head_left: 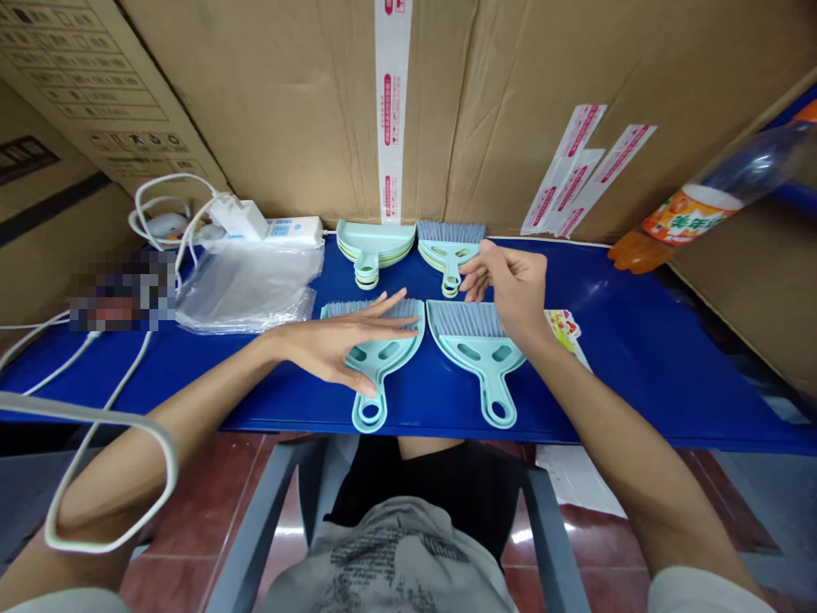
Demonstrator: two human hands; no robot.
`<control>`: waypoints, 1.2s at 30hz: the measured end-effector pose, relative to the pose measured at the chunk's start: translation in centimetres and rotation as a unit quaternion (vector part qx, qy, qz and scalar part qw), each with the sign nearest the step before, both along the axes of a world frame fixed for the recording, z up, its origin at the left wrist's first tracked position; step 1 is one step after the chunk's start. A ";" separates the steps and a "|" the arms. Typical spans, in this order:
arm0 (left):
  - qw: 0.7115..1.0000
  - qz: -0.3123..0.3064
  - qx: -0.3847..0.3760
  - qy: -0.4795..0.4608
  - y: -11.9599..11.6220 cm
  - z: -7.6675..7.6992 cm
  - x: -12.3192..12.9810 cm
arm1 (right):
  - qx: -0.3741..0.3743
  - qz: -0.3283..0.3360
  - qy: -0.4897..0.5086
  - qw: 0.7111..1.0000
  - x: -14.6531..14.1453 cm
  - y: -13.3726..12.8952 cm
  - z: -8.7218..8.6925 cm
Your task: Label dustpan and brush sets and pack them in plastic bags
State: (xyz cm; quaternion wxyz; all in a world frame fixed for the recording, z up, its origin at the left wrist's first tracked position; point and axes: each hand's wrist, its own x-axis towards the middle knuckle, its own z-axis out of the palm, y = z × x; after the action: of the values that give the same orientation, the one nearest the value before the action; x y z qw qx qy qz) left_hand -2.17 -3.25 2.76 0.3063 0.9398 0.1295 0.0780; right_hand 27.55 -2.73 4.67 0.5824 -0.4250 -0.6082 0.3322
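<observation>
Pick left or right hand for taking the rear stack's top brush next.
Right, likely: the right hand is close beside the rear brush stack; the left hand is farther off, over the front-left brush.

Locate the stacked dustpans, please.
In the head view, the stacked dustpans sit at the back of the blue table, immediately left of the stacked brushes.

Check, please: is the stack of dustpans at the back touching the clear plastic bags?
Apart. The head view shows a strip of blue tabletop between the dustpan stack and the plastic bags.
</observation>
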 end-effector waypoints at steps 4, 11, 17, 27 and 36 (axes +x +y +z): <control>0.999 0.004 -0.004 0.036 0.1 0.0 -0.2 | 0.026 0.053 -0.156 0.986 0.0 -0.3 0.2; 0.997 0.039 -0.070 0.020 1.5 -0.5 -0.6 | 0.191 0.055 -0.388 0.900 2.6 -8.4 1.1; 0.996 0.040 -0.081 -0.013 2.4 -1.0 -0.8 | 0.165 0.081 -0.574 0.798 6.1 -14.4 -2.4; 0.994 0.044 -0.077 -0.063 3.1 -1.3 -0.7 | 0.312 0.057 -0.606 0.730 7.9 -13.4 -4.6; 0.991 0.037 -0.082 -0.095 3.6 -2.0 -0.4 | 0.375 0.019 -0.510 0.774 9.1 -13.2 -1.3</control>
State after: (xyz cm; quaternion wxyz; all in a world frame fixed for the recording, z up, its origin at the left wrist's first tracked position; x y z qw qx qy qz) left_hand -2.56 0.33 0.75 0.3903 0.8943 0.1409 0.1673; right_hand 36.63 -15.94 3.36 0.2936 -0.2685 -0.9004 -0.1761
